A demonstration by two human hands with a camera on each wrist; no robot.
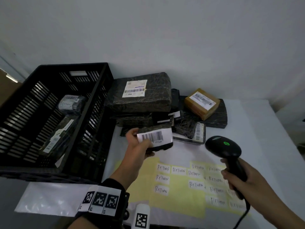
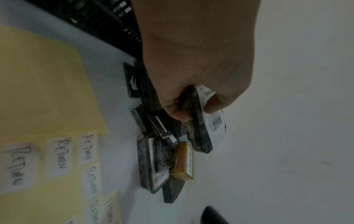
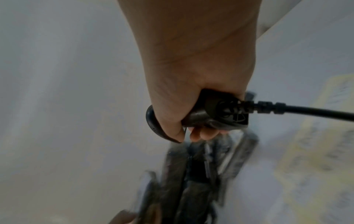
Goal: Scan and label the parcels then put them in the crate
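Surface (image 1: 257,116), white, against pale wall (image 1: 181,30): carrying black crate (image 1: 49,113); left hand (image 1: 137,144) gripping barcoded parcel (image 1: 158,139), right hand (image 1: 244,180) clasping scanner (image 1: 226,149).

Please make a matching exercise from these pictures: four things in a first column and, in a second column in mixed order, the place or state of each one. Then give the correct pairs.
Things:
1. barcode scanner
2. small black parcel
3. brown parcel
4. RETURN labels

Places or states:
A. lies on top of a flat black parcel, near the wall
B. gripped in the left hand, barcode up
C. stuck on the yellow sheet on the table
D. gripped in the right hand, green light on

Pairs: 1-D, 2-B, 3-A, 4-C
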